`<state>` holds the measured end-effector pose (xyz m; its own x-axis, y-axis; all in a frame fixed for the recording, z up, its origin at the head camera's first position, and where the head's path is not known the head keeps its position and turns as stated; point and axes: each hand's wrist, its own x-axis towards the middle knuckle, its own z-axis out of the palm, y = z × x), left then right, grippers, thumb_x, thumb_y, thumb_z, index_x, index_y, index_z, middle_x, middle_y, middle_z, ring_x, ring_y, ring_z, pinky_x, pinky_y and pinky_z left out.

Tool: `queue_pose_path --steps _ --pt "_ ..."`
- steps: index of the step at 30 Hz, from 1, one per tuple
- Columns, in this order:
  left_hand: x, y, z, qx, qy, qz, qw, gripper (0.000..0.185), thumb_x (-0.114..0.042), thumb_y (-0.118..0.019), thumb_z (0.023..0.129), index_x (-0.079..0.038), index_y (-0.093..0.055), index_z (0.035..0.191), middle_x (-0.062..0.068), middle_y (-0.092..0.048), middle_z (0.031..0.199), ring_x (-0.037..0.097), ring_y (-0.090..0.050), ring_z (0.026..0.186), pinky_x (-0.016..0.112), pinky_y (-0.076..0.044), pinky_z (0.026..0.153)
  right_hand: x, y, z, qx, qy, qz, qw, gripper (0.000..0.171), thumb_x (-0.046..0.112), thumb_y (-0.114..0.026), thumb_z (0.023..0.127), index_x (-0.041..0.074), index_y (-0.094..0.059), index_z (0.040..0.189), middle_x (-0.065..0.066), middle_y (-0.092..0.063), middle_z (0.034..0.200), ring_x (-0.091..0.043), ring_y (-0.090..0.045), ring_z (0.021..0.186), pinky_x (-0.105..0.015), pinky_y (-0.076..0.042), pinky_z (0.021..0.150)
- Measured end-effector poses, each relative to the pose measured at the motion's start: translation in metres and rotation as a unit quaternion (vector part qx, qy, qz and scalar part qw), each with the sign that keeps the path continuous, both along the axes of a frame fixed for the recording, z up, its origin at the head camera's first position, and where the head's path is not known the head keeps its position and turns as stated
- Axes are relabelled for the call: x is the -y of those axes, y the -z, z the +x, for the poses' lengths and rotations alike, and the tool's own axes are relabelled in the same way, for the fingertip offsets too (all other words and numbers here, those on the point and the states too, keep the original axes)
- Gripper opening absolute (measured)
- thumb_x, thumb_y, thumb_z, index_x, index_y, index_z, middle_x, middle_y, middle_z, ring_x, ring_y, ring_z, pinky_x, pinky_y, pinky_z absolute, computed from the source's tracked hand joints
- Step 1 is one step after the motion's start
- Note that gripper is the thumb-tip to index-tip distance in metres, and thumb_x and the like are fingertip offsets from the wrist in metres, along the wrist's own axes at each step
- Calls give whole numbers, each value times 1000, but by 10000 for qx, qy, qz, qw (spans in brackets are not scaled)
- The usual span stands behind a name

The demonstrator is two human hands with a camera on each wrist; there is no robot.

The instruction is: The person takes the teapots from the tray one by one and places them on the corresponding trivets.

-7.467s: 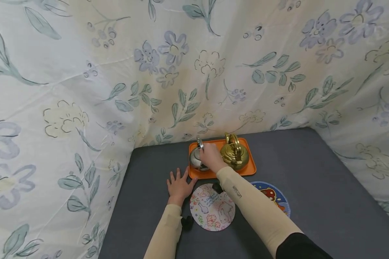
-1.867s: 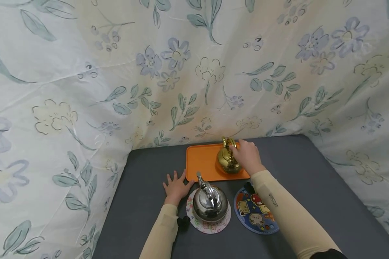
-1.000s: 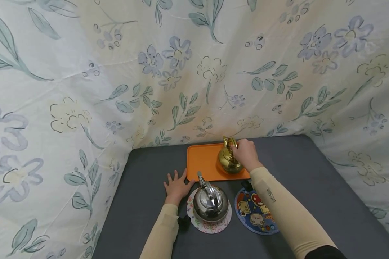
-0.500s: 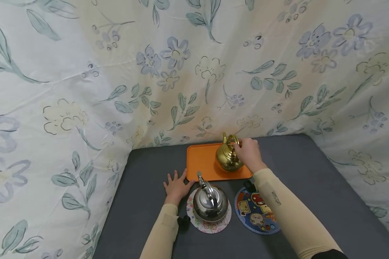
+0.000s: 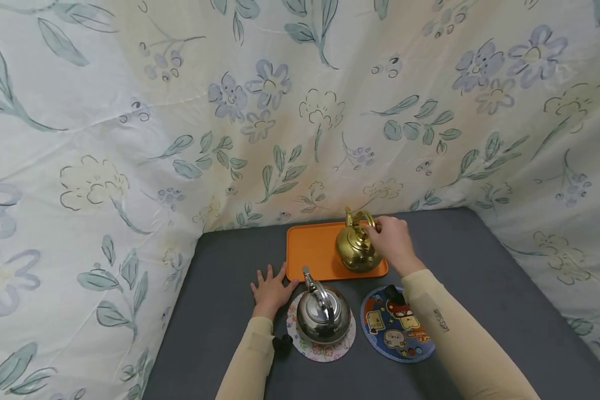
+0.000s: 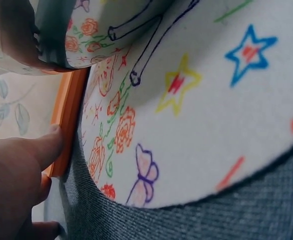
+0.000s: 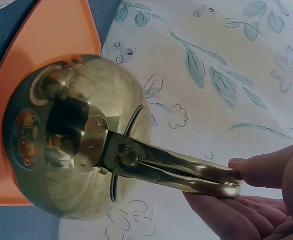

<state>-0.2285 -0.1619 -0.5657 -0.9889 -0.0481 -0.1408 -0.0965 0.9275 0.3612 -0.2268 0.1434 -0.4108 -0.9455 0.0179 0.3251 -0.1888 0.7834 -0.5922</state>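
Observation:
A gold kettle [image 5: 356, 250] stands at the right end of the orange tray [image 5: 312, 250]. My right hand [image 5: 391, 240] grips its raised handle [image 7: 176, 167], thumb on top and fingers under it. The gold kettle's round body [image 7: 69, 135] fills the right wrist view above the tray [image 7: 46, 45]. A silver kettle [image 5: 324, 315] sits on the white floral mat [image 5: 321, 349]. My left hand [image 5: 271, 289] lies flat on the grey table beside the tray's near left corner. Its thumb [image 6: 49, 145] touches the tray's edge [image 6: 69, 120] next to the floral mat [image 6: 196, 100].
A blue cartoon mat [image 5: 395, 330] lies right of the silver kettle, partly under my right forearm. Flowered cloth [image 5: 280, 111] walls the grey table [image 5: 215, 311] at the back and both sides.
The silver kettle went from the tray onto the floral mat. My right hand then took the gold kettle's handle and, in the last second, shifted it slightly toward the tray's near right corner.

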Motion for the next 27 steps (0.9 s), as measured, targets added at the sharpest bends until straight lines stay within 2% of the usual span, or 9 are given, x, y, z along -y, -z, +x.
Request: queue_pose_path --steps 7,14,18,24,27 --pt "-2 3 2 -38 46 10 10000 73 -65 -51 97 -31 -33 159 21 -23 165 53 -12 151 75 -15 115 -8 -2 14 -88 -28 105 9999 23 15 -65 98 -6 -73 94 -7 -57 55 -14 -39 41 -28 -31 45" --pt "3 5 5 -118 51 -128 9998 74 -66 -51 96 -31 -35 159 21 -25 165 54 -13 151 75 -18 114 -8 -4 26 -173 -95 165 9997 27 15 -66 97 -10 -73 105 -17 -72 74 -14 -47 47 -30 -39 51" --pt "4 5 6 -134 89 -96 9998 74 -66 -51 96 -30 -35 159 21 -25 165 54 -13 151 75 -18 113 -8 -3 32 -250 -87 206 9994 25 15 -67 97 -9 -74 96 -16 -67 66 -14 -42 44 -29 -35 49" --pt "3 6 5 -147 50 -82 9998 74 -65 -52 96 -30 -35 159 22 -25 165 54 -13 151 76 -17 113 -10 -4 42 -295 -52 167 9994 22 14 -67 97 -6 -74 93 -11 -66 64 -13 -42 44 -28 -34 47" --pt "2 7 5 -150 27 -41 9999 73 -65 -52 96 -31 -35 159 22 -25 165 54 -13 151 75 -17 113 -13 -4 47 -339 -58 223 9992 23 13 -67 97 -8 -74 98 -16 -71 71 -16 -50 46 -31 -42 48"
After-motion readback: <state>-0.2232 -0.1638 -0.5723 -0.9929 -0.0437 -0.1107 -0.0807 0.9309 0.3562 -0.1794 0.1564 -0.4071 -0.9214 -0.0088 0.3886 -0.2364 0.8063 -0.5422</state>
